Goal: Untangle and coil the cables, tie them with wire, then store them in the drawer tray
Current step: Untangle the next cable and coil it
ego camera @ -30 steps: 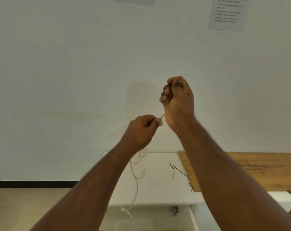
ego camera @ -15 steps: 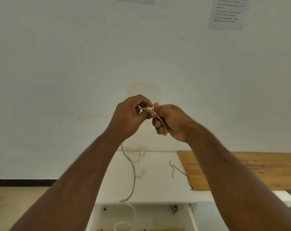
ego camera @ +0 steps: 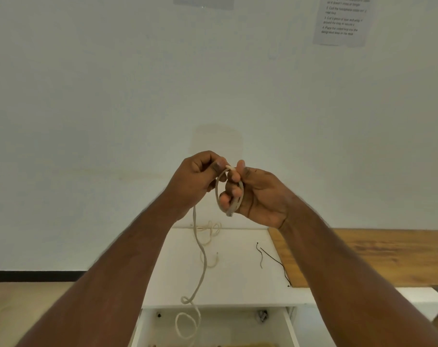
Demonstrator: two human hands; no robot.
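Observation:
Both hands are raised in front of the wall. My left hand (ego camera: 198, 179) pinches a beige braided cable (ego camera: 201, 259) near its top, and my right hand (ego camera: 255, 194) grips a small loop of the same cable around its fingers, the plug end sticking out below them. The rest of the cable hangs down from my left hand, over the white cabinet top (ego camera: 238, 279) and into the open drawer (ego camera: 290, 329), where it curls. A second pale cable (ego camera: 211, 232) lies tangled at the back of the cabinet top. Two thin dark wires (ego camera: 270, 259) lie to its right.
A wooden bench top (ego camera: 375, 256) adjoins the cabinet on the right. A printed sheet (ego camera: 342, 18) hangs on the white wall at upper right. Light wood floor shows at lower left.
My right hand came down from above to meet the left. Together they have formed a loop of cable around my right hand's fingers, and the loop has grown since half a second ago.

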